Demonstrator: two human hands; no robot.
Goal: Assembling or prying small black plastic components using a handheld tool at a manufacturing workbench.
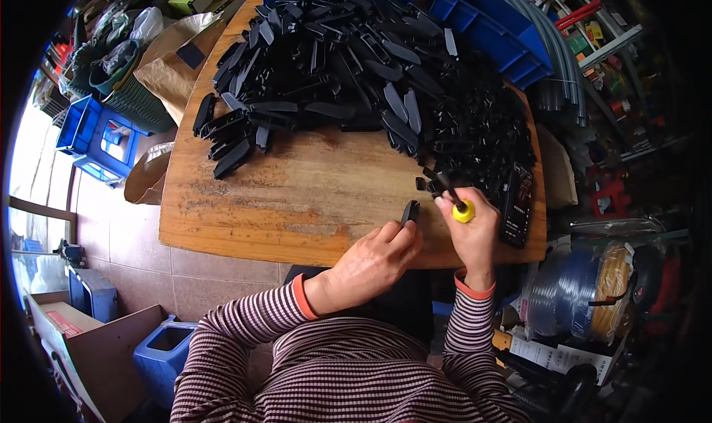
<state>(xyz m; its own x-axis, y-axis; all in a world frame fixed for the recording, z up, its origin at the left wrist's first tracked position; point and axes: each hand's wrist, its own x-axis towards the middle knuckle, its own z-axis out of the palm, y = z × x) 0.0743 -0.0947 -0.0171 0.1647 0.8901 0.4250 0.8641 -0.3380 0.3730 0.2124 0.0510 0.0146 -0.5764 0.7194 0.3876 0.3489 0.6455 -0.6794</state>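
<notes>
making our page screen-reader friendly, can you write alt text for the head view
A person's left hand holds a black part and the right hand a yellow-handled tool at a worn wooden table. A large heap of black pieces covers much of its far side, with blue crates behind.

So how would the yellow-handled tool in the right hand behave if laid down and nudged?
The yellow-handled tool is probably stiff: its dark shaft looks straight. It may roll, since the handle looks rounded. Its weight might sit toward that end, which is thicker than the shaft.
</notes>
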